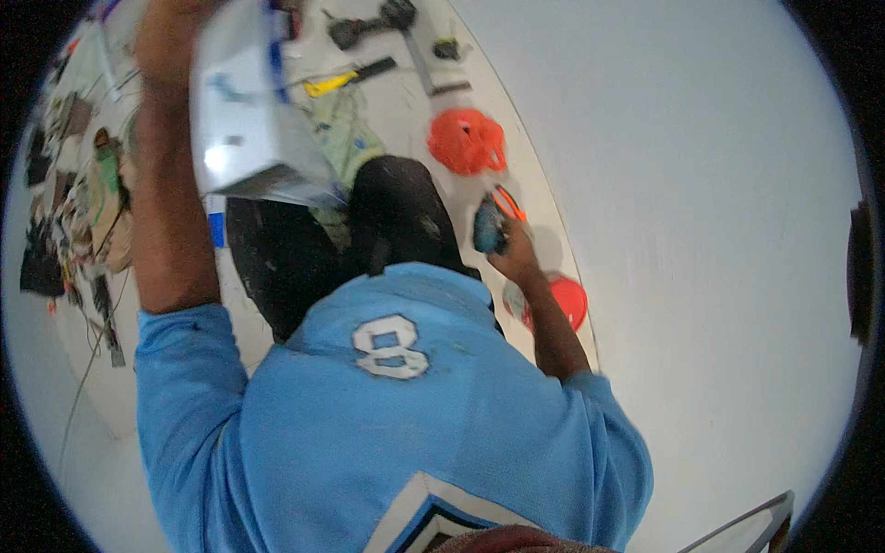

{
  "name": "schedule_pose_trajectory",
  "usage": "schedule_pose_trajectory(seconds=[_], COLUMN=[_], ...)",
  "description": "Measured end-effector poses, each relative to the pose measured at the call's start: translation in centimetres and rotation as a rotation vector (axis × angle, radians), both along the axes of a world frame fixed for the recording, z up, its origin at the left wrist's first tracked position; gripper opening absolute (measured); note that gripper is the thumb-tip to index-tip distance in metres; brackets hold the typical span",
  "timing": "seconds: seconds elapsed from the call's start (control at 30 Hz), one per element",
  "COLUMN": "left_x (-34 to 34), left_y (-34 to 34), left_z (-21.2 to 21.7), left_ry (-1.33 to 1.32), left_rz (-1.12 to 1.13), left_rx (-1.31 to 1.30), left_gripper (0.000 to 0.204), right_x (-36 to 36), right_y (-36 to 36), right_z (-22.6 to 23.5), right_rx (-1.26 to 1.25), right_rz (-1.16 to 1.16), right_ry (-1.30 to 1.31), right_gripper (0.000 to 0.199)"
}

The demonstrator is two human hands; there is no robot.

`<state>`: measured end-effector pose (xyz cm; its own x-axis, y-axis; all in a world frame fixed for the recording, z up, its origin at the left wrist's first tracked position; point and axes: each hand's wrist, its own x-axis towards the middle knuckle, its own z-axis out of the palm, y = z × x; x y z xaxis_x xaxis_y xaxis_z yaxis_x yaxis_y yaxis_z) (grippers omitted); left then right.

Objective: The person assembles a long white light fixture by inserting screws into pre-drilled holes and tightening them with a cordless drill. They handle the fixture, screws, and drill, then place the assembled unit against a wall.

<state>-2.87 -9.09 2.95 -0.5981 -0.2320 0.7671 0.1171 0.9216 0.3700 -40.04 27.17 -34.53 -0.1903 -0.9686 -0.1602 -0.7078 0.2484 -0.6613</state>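
blue shirt (359,442) foremost; white box (235,111) against right side of left hand (173,32)

This looked like an indoor work site or makeshift workshop; whether it belonged to a home or a shop could not be told. A broad, plain off-white wall (701,184) rose beside a pale, smooth floor (406,124), on which lay a long yellow-and-black hand tool (350,78) and a bulky black tool (364,28), blurred. A jumbled multicoloured heap of gear (78,207) and a thin, trailing cable (78,392) spread at the left.
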Motion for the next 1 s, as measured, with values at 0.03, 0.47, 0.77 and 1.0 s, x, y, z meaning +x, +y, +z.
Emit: schedule_pose_trajectory(seconds=[0.03,0.47,0.77,1.0], left_x=[-0.1,-1.3,-0.4,0.4], left_y=[0.3,0.5,0.1,0.4], left_z=[0.0,-2.0,-2.8,-2.1], left_ry=[0.001,0.113,0.134,-0.048], left_rz=[-0.015,0.142,0.187,0.2], left_rx=[0.01,-0.055,-0.101,0.083], left_gripper=[0.066,0.034,0.028,0.029], right_x=[-0.6,2.3,4.4,8.3], right_y=[-0.6,-10.3,-12.0,-10.1], right_z=[2.5,39.9,45.6,38.1], right_rx=[-0.086,-0.801,-0.793,-0.695], right_rz=[0.032,0.203,0.287,0.265], right_ry=[-0.026,-0.572,-0.734,-1.246], right_gripper=[0.055,0.063,0.064,0.059])
